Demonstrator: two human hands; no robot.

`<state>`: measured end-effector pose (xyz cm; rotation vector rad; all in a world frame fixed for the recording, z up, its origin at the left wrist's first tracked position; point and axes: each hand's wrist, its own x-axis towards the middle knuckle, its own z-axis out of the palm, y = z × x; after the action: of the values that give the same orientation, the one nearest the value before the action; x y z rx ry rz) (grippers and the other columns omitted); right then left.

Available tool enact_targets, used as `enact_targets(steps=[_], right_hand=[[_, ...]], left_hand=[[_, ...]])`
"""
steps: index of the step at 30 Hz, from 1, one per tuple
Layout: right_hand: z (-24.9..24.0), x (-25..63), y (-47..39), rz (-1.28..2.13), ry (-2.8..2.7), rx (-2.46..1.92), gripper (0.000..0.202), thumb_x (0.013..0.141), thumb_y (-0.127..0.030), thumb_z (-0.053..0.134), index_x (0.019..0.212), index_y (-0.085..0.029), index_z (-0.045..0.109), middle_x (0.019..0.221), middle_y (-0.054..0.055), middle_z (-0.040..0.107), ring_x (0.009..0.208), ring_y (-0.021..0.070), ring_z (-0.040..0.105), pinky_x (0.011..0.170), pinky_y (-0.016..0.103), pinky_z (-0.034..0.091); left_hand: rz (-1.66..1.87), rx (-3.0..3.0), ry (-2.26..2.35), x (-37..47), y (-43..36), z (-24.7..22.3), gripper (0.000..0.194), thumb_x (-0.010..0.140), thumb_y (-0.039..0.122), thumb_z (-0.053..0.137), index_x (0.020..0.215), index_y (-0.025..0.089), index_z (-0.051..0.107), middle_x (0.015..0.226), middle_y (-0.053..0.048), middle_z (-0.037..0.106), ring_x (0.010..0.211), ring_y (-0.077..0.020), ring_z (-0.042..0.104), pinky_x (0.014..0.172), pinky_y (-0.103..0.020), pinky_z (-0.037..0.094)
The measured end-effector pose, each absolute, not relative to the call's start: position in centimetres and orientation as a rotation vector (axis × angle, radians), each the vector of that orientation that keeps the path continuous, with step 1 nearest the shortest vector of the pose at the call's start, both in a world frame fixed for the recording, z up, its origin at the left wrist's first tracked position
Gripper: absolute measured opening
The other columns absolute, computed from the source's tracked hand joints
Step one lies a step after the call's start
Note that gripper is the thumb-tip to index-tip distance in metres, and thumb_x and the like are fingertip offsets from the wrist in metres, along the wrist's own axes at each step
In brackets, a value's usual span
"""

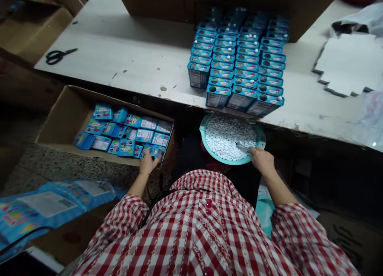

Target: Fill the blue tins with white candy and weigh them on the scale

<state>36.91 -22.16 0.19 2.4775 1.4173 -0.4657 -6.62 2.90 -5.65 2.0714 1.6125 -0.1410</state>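
Observation:
At the front right corner of an open cardboard carton (56, 128), my left hand (147, 162) has its thumb and fingers around a small blue candy box (156, 152). Several more blue candy boxes (125, 147) lie in that carton. My right hand (262, 161) grips the handle of a metal scoop (243, 148), whose far end is sunk in small white candies (224, 138). These candies fill a turquoise basin (204, 137) with handles, below the table edge.
Rows of upright blue boxes (233, 74) stand on the white table (143, 56), with loose white candies on some tops. A large cardboard box (155, 4) is behind them. Black scissors (58, 56) lie at left, white card pieces (350, 64) at right. Printed blue film (44, 204) hangs lower left.

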Motion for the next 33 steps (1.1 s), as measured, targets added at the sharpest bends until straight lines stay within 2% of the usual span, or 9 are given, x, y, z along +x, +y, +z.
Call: enact_targets(steps=[3, 6, 11, 16, 18, 21, 26, 33], right_hand=[[-1.7, 35.4, -18.8, -0.629, 1.322, 2.6, 0.038, 0.091, -0.03, 0.04, 0.123, -0.017, 0.056, 0.11, 0.017, 0.064, 0.094, 0.0248, 0.062, 0.075, 0.033, 0.044], [-3.1, 34.7, -16.5, -0.753, 1.241, 2.716, 0.037, 0.091, -0.034, 0.042, 0.122, -0.019, 0.058, 0.113, 0.015, 0.064, 0.1, 0.0226, 0.06, 0.083, 0.032, 0.042], [-4.4, 36.0, -17.1, -0.873, 1.257, 2.845, 0.038, 0.09, -0.039, 0.044, 0.123, -0.024, 0.057, 0.12, 0.009, 0.063, 0.106, 0.0226, 0.058, 0.084, 0.031, 0.042], [-5.3, 35.5, -16.6, -0.89, 1.267, 2.959, 0.04, 0.09, -0.038, 0.044, 0.125, -0.022, 0.056, 0.122, 0.009, 0.062, 0.109, 0.0233, 0.057, 0.086, 0.031, 0.042], [-5.6, 35.0, -16.0, -0.908, 1.249, 2.994, 0.04, 0.09, -0.037, 0.045, 0.124, -0.021, 0.056, 0.12, 0.009, 0.062, 0.109, 0.0232, 0.057, 0.088, 0.032, 0.042], [-5.9, 35.2, -16.0, -0.993, 1.293, 3.085, 0.039, 0.088, -0.037, 0.049, 0.122, -0.02, 0.058, 0.12, 0.008, 0.063, 0.108, 0.0218, 0.057, 0.088, 0.031, 0.042], [-5.3, 37.2, -18.2, -1.064, 1.448, 3.286, 0.035, 0.082, -0.032, 0.056, 0.114, -0.017, 0.062, 0.108, 0.007, 0.068, 0.096, 0.0203, 0.061, 0.084, 0.032, 0.047], [0.9, 39.9, -20.4, -1.015, 1.77, 3.253, 0.034, 0.08, -0.038, 0.058, 0.107, -0.018, 0.066, 0.1, 0.006, 0.07, 0.091, 0.0207, 0.063, 0.083, 0.032, 0.047]], left_hand=[[-0.095, 2.1, 1.549, -6.5, 3.6, -5.6, 0.047, 0.074, 0.023, 0.051, 0.12, 0.019, 0.044, 0.123, -0.012, 0.055, 0.119, -0.0272, 0.05, 0.101, -0.04, 0.04], [-0.022, 2.05, 1.6, -6.0, 3.9, -5.4, 0.048, 0.07, 0.019, 0.053, 0.118, 0.02, 0.045, 0.123, -0.011, 0.055, 0.122, -0.0274, 0.048, 0.102, -0.04, 0.038], [0.44, 1.733, 1.926, -5.1, 4.6, -3.4, 0.052, 0.069, 0.03, 0.061, 0.116, 0.014, 0.043, 0.112, -0.014, 0.057, 0.109, -0.0274, 0.056, 0.097, -0.044, 0.043], [0.717, 1.372, 1.478, 0.0, 4.4, -0.2, 0.048, 0.065, 0.036, 0.065, 0.105, 0.016, 0.048, 0.096, -0.007, 0.063, 0.094, -0.0202, 0.062, 0.088, -0.039, 0.05], [0.737, 1.277, 1.26, 3.4, 3.7, 0.6, 0.05, 0.06, 0.036, 0.069, 0.101, 0.016, 0.049, 0.094, -0.006, 0.064, 0.091, -0.0183, 0.063, 0.087, -0.037, 0.05], [0.677, 1.27, 1.095, 8.3, 2.6, 1.5, 0.053, 0.058, 0.037, 0.071, 0.103, 0.018, 0.05, 0.094, -0.005, 0.064, 0.085, -0.0176, 0.063, 0.077, -0.034, 0.052], [0.622, 1.767, 0.961, 13.5, 2.1, 2.8, 0.048, 0.062, 0.034, 0.071, 0.103, 0.016, 0.056, 0.096, -0.004, 0.063, 0.085, -0.0169, 0.06, 0.078, -0.03, 0.048], [0.445, 2.278, 0.738, 18.9, 0.6, 2.9, 0.038, 0.067, 0.023, 0.068, 0.103, 0.019, 0.058, 0.096, -0.005, 0.064, 0.087, -0.0205, 0.058, 0.083, -0.034, 0.046]])
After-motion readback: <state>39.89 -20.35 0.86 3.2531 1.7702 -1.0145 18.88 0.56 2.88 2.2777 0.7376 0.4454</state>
